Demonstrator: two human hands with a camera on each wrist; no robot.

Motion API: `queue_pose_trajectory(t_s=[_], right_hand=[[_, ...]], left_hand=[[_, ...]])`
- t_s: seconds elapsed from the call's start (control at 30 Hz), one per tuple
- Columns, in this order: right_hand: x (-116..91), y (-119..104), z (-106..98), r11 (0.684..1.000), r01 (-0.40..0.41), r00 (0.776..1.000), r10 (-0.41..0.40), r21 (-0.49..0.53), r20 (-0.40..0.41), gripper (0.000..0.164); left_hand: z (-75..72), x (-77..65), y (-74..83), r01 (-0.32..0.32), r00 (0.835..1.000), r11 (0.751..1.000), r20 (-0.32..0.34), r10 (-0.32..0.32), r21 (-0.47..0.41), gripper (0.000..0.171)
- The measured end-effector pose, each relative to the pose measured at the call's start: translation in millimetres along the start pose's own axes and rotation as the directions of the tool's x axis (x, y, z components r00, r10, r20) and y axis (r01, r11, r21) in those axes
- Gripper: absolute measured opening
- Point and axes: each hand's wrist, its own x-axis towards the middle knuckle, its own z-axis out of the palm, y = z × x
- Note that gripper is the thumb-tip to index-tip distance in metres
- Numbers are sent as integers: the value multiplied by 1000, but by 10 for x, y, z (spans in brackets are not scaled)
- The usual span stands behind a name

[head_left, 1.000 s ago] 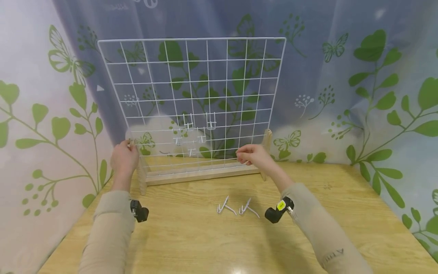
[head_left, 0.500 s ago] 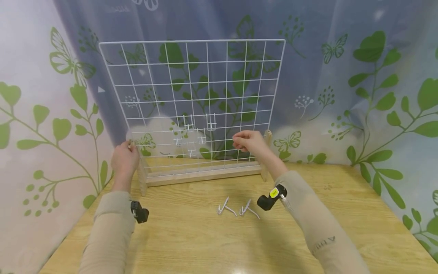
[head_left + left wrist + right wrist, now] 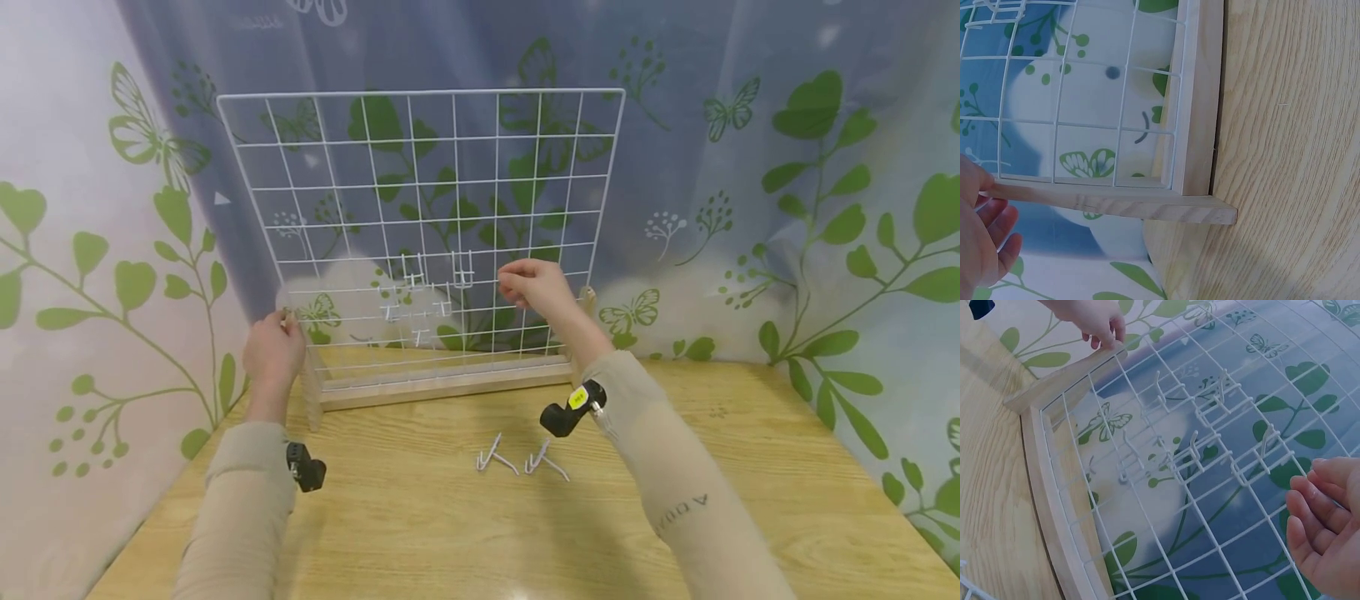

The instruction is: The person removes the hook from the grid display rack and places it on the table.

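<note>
A white wire grid stands upright in a wooden stand. My left hand pinches the top of the stand's left upright, thumb and forefinger at its edge. Several white hooks hang on the lower middle of the grid. To the right of them, my right hand is raised in front of the wires. Its fingers are loosely bent, with nothing visible between them. Two loose white hooks, a left one and a right one, lie on the table before the stand.
The wooden table runs up to a printed curtain with leaves and butterflies behind the grid. The stand's right upright is partly hidden behind the right forearm. Each wrist wears a small black camera.
My right hand has risen and shifted left in front of the grid, toward the hanging hooks. My left hand stays on the upright, and the loose hooks lie where they were.
</note>
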Motion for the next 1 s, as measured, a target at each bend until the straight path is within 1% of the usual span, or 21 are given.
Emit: queue_pose_trajectory(t_s=[0.1,0.27,0.43,0.57,0.7,0.83,1.0], right_hand=[[27,-60,48,1000,17,1000,-17,-5,2,28],[55,-123,104,1000,9,1000,-9,16,12,27],[100,-125,162,999,-8,1000,9,47,-12,27],[141,-113,235,997,-11,1000,13,73,-27,27],[163,-108,297,998,-12,999,14,58,-34,27],[174,-103,335,1000,-13,999,14,25,-41,27],[185,-88,372,1000,-19,999,20,19,-45,28]], left_hand=[[2,0,0,3,1000,1000,-9,-3,-2,46],[15,4,-5,-2,999,1000,-34,2,0,45],[21,6,-18,-12,999,1000,-45,12,5,43],[17,6,-36,-7,998,1000,-58,7,2,42],[18,2,-42,-10,997,1000,-77,10,-4,41],[29,2,-40,-17,998,1000,-63,17,-10,42],[45,0,-25,-13,998,1000,-61,12,-12,41]])
